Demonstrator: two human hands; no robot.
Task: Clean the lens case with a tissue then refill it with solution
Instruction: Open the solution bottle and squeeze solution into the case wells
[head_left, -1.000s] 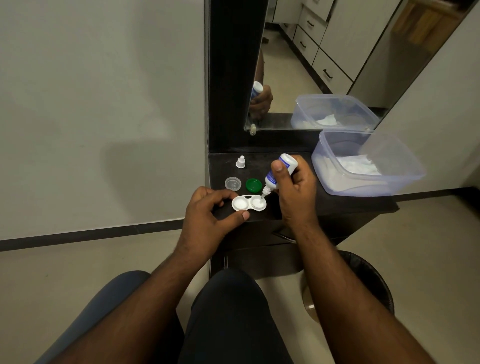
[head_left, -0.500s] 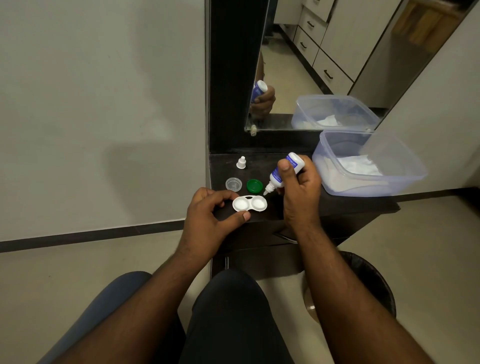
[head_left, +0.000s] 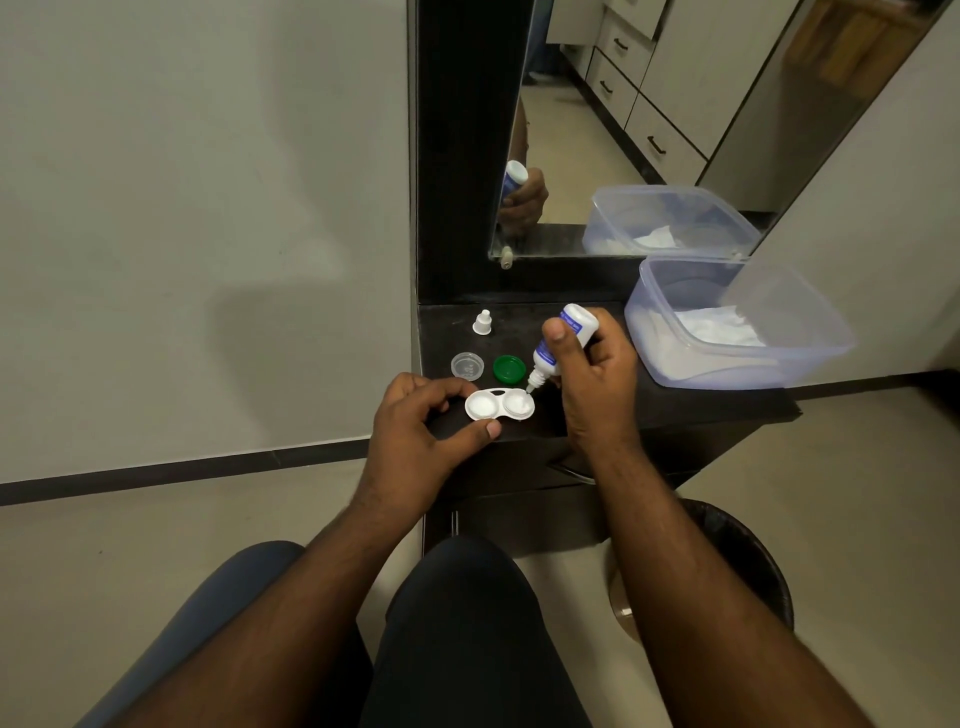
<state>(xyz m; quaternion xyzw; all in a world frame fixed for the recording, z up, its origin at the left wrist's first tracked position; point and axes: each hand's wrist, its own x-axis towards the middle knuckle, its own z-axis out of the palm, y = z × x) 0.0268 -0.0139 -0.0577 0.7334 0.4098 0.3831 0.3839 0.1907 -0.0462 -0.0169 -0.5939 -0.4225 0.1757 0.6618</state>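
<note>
my left hand (head_left: 415, 441) pinches the white lens case (head_left: 499, 405) at the front edge of the dark shelf (head_left: 675, 405) while my right hand (head_left: 597, 379) grips the tilted solution bottle (head_left: 563, 338), nozzle over the right well.

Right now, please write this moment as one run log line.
stage: refill | left hand: holds lens case | right hand: tilts solution bottle, nozzle over right well | caps: off

mirror (head_left: 649, 119), black bin (head_left: 737, 545), dark shelf (head_left: 701, 405)
</note>
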